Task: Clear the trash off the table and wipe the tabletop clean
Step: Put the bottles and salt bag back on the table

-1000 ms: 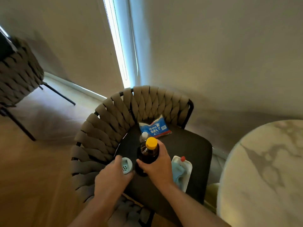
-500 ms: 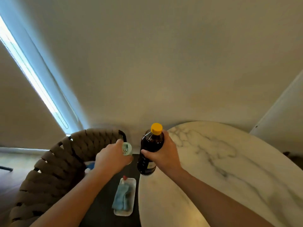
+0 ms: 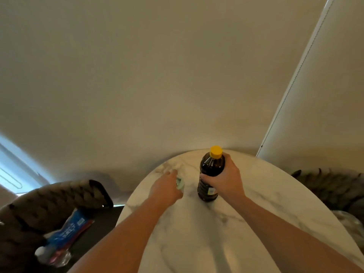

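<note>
A round white marble table (image 3: 246,233) fills the lower right. On it stands a dark bottle with a yellow cap (image 3: 211,170), upright, and my right hand (image 3: 226,180) grips its body from the right. My left hand (image 3: 167,191) holds a small pale green shaker (image 3: 180,183) low over the tabletop, just left of the bottle; my fingers hide most of the shaker.
A woven chair (image 3: 49,201) stands left of the table, with a blue salt bag (image 3: 69,229) and a crumpled clear bottle (image 3: 57,255) on its dark seat. Another woven chair (image 3: 331,186) sits behind the table's right edge. A clear plastic bag (image 3: 350,223) lies at the right.
Both hands lifted the bottle and the shaker off the chair seat and carried them right, over the marble table. The bottle now stands on the tabletop.
</note>
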Demonstrator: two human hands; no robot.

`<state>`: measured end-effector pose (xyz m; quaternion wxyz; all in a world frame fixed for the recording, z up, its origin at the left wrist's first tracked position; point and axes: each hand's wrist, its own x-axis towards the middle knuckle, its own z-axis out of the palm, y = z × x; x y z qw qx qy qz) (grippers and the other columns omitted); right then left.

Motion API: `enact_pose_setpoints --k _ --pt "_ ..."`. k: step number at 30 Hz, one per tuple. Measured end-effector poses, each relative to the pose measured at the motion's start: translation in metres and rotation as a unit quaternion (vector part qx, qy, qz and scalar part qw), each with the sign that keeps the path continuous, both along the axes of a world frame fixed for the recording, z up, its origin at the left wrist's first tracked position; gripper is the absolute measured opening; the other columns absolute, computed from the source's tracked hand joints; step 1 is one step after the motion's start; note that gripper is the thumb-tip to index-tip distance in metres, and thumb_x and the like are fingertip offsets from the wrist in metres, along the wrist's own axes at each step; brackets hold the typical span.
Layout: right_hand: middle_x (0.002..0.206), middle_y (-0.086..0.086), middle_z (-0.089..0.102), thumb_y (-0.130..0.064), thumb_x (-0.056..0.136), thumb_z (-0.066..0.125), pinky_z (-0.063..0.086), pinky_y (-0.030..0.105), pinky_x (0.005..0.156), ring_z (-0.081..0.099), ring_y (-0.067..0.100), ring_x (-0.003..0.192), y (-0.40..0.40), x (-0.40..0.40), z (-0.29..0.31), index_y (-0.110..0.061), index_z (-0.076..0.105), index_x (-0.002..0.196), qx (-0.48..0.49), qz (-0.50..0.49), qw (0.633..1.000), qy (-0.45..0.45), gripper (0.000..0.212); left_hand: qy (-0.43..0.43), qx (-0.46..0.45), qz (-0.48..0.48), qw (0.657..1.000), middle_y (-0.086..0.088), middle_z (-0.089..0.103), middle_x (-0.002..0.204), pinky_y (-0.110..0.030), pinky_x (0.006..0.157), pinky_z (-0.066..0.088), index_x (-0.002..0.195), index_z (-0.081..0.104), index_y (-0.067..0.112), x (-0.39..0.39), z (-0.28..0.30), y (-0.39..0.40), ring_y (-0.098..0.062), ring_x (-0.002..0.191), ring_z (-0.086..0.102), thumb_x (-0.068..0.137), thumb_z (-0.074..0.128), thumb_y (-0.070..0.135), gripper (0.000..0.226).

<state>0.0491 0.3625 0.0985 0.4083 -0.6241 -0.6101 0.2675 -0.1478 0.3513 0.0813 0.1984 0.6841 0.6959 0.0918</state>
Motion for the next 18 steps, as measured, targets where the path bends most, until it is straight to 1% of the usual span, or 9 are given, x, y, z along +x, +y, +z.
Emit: enact_pose_setpoints --k 4,8,10,14,16,18 --pt "0.120 -0.003 0.061 -0.033 0.056 0.089 0.042 0.024 0.091 0.058 0.017 0.111 0.026 0.037 -0.012 -0.024 0.048 0.126 -0.002 -0.021 1.000 -0.017 0.082 0.019 -0.004 -0.057 0.998 -0.006 0.054 0.120 -0.034 0.078 0.047 0.125 0.044 0.017 0.055 -0.014 0.039 -0.026 0.108 0.055 0.076 0.070 0.031 0.057" --pt "0.112 -0.004 0.063 -0.034 0.056 0.089 0.041 0.023 0.087 0.060 0.017 0.107 0.055 0.066 -0.019 -0.024 0.050 0.118 -0.003 -0.053 0.998 -0.015 0.074 0.050 -0.020 -0.098 0.994 -0.007 0.054 0.118 -0.036 0.076 0.047 0.126 0.045 0.018 0.097 -0.027 0.075 -0.029 0.106 0.056 0.079 0.067 0.032 0.054" --pt "0.114 -0.005 0.063 -0.034 0.056 0.089 0.042 0.024 0.090 0.059 0.015 0.109 0.069 0.076 -0.021 -0.025 0.049 0.120 0.002 -0.057 0.998 -0.011 0.076 0.068 -0.029 -0.115 0.991 -0.006 0.054 0.117 -0.035 0.075 0.047 0.126 0.045 0.019 0.110 -0.035 0.088 -0.028 0.106 0.057 0.079 0.065 0.034 0.054" --pt "0.122 -0.006 0.060 -0.036 0.059 0.088 0.043 0.027 0.095 0.056 0.014 0.113 0.095 0.089 -0.020 -0.029 0.043 0.128 0.006 -0.044 0.999 -0.017 0.082 0.079 -0.037 -0.119 0.989 -0.004 0.055 0.116 -0.032 0.071 0.044 0.126 0.045 0.020 0.118 -0.053 0.102 -0.026 0.105 0.057 0.079 0.065 0.034 0.053" --pt "0.124 -0.006 0.060 -0.037 0.060 0.088 0.043 0.030 0.098 0.055 0.015 0.116 0.104 0.096 -0.021 -0.029 0.042 0.130 0.002 -0.031 0.999 -0.022 0.084 0.079 -0.038 -0.108 0.990 -0.004 0.054 0.116 -0.032 0.071 0.044 0.126 0.045 0.020 0.113 -0.063 0.108 -0.026 0.105 0.057 0.078 0.065 0.034 0.053" --pt "0.124 -0.007 0.060 -0.037 0.060 0.088 0.043 0.029 0.097 0.056 0.015 0.116 0.107 0.102 -0.023 -0.029 0.042 0.129 0.001 -0.019 0.999 -0.025 0.083 0.077 -0.041 -0.101 0.991 -0.004 0.054 0.116 -0.033 0.073 0.044 0.127 0.044 0.020 0.106 -0.069 0.113 -0.026 0.106 0.056 0.079 0.066 0.034 0.055"
